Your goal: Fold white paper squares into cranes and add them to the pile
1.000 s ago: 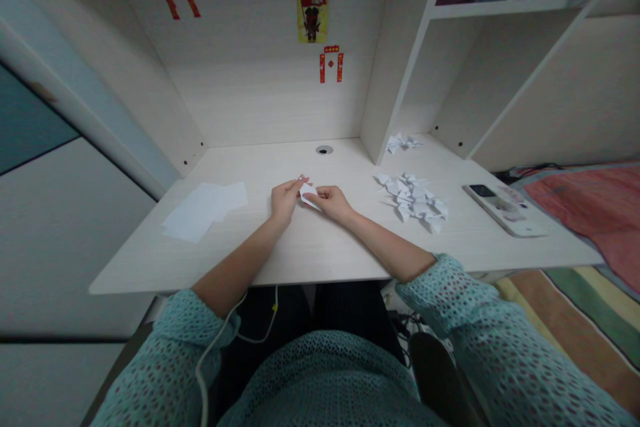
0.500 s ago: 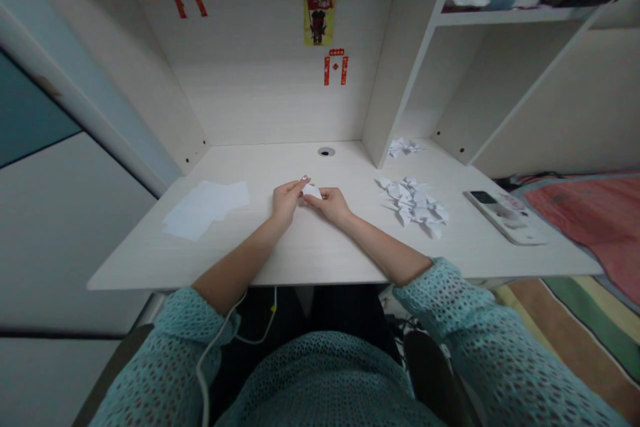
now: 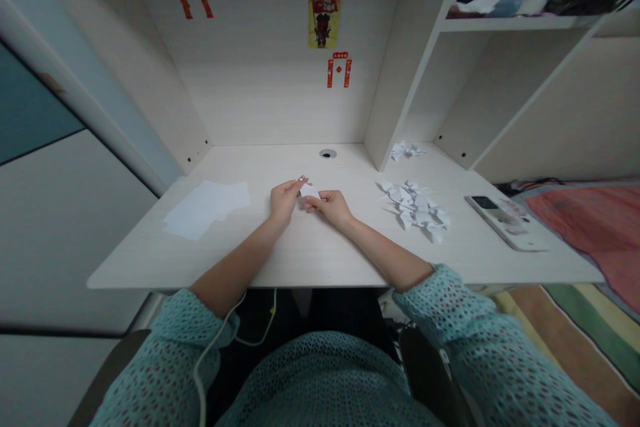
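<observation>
White bench (image 3: 310, 260): at its middle, our left hand (image 3: 283, 201) and right hand (image 3: 334, 207) grasp one small paper (image 3: 310, 191) between them — sheets (image 3: 207, 208) lie left, folded pieces (image 3: 416, 205) right.

Paper (image 3: 311, 191): white, small, angular, apparently folded; partly obscured. Held over tabletop (image 3: 320, 250), clear of front and rear edges.

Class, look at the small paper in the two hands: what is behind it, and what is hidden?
Beyond the paper, the pale desk shows. The left hand and right hand hold the paper; its far side and anything directly behind are covered.
</observation>
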A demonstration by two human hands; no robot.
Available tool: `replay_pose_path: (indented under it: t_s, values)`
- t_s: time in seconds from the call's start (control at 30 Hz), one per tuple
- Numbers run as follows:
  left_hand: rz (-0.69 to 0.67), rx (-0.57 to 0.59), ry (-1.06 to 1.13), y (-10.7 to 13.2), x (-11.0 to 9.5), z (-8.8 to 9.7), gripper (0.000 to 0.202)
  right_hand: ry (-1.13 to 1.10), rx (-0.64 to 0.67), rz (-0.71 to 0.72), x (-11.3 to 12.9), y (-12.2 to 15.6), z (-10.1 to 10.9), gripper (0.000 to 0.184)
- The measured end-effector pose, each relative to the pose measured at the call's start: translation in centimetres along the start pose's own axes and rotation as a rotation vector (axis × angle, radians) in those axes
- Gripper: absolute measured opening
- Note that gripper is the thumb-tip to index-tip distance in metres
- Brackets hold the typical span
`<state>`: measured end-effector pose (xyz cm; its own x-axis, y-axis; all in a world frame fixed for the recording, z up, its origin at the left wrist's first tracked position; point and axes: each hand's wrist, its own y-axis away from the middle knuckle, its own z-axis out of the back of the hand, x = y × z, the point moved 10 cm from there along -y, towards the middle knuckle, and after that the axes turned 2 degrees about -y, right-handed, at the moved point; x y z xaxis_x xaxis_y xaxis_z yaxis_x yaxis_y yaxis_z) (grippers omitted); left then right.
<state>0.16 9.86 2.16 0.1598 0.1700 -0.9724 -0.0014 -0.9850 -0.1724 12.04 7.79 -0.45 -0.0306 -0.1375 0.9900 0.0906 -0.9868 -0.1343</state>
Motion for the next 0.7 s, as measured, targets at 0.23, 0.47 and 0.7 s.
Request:
replay_pose_path:
  t_s: [0.23,0.47,0.7]
  values:
    - [0.036,-0.121,0.093,-0.1,0.3,1.4,0.038,0.014,0.011,-0.067,1.0,0.7,-0.5,0.047]
    - [0.032,-0.174,0.074,-0.1,0.6,1.8,0.036,0.029,0.098,-0.061,0.7,0.4,-1.0,0.049]
    - [-0.003,-0.069,0.042,0.0,0.6,0.7,0.037,0.113,0.042,0.002,-0.1,0.0,0.2,0.048]
